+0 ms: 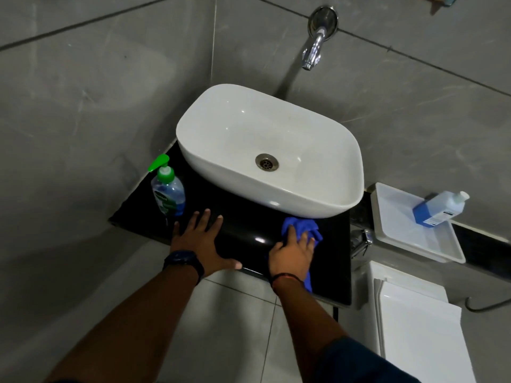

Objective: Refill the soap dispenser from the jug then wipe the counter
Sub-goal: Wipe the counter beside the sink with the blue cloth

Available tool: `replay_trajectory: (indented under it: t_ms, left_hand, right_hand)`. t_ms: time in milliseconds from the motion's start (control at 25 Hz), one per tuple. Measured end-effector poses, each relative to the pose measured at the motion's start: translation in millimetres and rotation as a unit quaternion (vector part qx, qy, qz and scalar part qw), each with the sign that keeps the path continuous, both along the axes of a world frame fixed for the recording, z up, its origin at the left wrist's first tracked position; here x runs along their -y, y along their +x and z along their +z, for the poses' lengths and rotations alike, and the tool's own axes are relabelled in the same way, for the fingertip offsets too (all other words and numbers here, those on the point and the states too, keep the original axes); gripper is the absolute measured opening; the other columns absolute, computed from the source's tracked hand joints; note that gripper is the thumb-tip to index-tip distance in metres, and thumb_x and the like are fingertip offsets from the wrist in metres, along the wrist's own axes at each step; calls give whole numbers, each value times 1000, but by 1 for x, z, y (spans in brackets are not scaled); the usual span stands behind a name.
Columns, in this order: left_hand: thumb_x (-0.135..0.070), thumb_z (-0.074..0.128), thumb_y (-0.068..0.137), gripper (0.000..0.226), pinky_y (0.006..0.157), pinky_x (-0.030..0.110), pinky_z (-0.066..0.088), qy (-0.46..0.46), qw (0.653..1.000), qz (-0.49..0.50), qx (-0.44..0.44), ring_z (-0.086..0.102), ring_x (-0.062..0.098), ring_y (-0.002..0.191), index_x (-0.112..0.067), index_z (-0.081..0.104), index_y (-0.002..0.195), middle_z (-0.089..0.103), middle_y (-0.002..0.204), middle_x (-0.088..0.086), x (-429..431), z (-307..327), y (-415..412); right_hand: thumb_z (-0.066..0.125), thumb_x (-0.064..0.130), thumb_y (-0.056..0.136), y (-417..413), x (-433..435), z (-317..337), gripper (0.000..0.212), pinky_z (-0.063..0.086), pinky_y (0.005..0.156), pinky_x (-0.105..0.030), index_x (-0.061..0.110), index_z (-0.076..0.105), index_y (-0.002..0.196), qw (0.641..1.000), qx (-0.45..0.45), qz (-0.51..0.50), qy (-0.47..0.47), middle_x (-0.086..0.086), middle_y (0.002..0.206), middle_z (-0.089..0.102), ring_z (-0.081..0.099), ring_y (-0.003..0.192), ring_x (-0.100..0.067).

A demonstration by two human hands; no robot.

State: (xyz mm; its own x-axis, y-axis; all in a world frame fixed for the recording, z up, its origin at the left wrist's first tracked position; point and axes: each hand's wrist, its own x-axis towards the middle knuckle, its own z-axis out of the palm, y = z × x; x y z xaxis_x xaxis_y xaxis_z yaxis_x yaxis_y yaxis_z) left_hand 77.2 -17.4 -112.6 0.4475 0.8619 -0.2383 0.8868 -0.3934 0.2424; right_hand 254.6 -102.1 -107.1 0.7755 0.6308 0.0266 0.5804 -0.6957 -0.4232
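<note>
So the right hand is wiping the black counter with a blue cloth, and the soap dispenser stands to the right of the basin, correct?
Not quite. The head view shows the soap dispenser standing to the left of the basin, not the right. The rest holds: the right hand presses a blue cloth on the black counter.

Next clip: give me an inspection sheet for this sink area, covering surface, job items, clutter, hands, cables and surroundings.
Surface: black counter, glossy, under a white basin.
Job's things: soap dispenser upright at counter's left; jug lying in white tray on the right; blue cloth on the counter.
Clutter: nothing seen.
Hands: left hand flat on the counter; right hand pressing the cloth.
Cables: dark hose or cable at right edge, unclear which.
Surroundings: grey tiled walls, wall tap, white fixture below right.
</note>
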Motion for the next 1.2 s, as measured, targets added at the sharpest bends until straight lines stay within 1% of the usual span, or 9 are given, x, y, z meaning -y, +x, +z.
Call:
replay_trajectory:
  t_ms: [120, 240, 400, 480, 640, 840, 1000, 1120, 1200]
  left_hand:
    - [-88, 46, 47, 118, 112, 58, 5, 12, 1000, 2, 1, -1, 22, 145, -36, 6, 146, 0, 159, -3, -1, -1, 0]
    - [-78, 41, 58, 104, 112, 60, 10, 36, 999, 9, 26, 4, 21, 145, -31, 10, 146, 7, 158, -3, -1, -2, 1]
    - [-94, 42, 38, 129, 112, 55, 6, 23, 999, 17, 25, 4, 20, 145, -30, 10, 146, 7, 158, -4, 0, -2, 0]
    - [-95, 42, 36, 132, 113, 55, 6, 18, 1000, 13, 16, 2, 19, 145, -31, 8, 146, 3, 159, -5, 0, -3, 0]
    - [-96, 42, 36, 134, 114, 55, 4, -1, 1000, 5, 7, -4, 20, 145, -30, 4, 147, -2, 159, -6, -2, 0, 0]
    - [-95, 43, 40, 133, 113, 56, 2, -2, 1000, -2, 2, -6, 21, 145, -28, 2, 148, -5, 159, -5, 0, 3, -1]
    - [-92, 43, 44, 129, 113, 56, 3, 1, 1000, -3, -5, -5, 21, 145, -27, 1, 147, -4, 159, -5, 0, 2, 1]
    - [-88, 44, 50, 120, 113, 57, 7, 20, 1000, 0, 6, 0, 20, 145, -28, 6, 147, 2, 159, -5, 0, 0, 0]
    - [-93, 42, 43, 127, 112, 56, 6, 19, 1000, 4, 13, 1, 20, 145, -28, 8, 147, 3, 159, -5, 0, -1, 0]
  right_hand:
    - [50, 16, 85, -50, -32, -1, 56, 8, 117, -37, 17, 41, 141, 996, -18, 88, 15, -21, 152, 28, 17, 142, -36]
    - [51, 11, 82, -68, -46, 2, 56, 10, 118, -32, 19, 46, 137, 966, -41, 253, 21, -20, 151, 31, 18, 143, -33]
    - [53, 10, 86, -23, -27, 7, 53, 14, 116, -28, 23, 48, 137, 928, -55, 368, 5, -17, 151, 31, 20, 143, -30]
    - [53, 13, 87, 3, -3, 3, 50, 16, 117, -30, 23, 49, 136, 944, -36, 329, 9, -17, 151, 32, 22, 142, -30]
    - [52, 16, 87, 39, 32, -5, 52, 17, 117, -38, 23, 46, 138, 992, 4, 129, 8, -19, 152, 28, 20, 142, -35]
    - [53, 18, 85, 19, 18, -6, 56, 10, 116, -38, 17, 42, 140, 1000, 13, -14, 5, -24, 151, 28, 19, 140, -39]
    - [51, 15, 83, -41, -22, -6, 56, 11, 118, -37, 16, 44, 138, 995, -1, 98, 27, -22, 150, 32, 19, 141, -37]
    - [51, 12, 83, -54, -31, -2, 53, 16, 117, -34, 19, 48, 136, 964, -31, 262, 31, -19, 149, 34, 20, 142, -34]
    - [53, 10, 83, -34, -19, 1, 53, 18, 117, -32, 21, 50, 135, 941, -43, 335, 25, -19, 149, 35, 23, 142, -33]
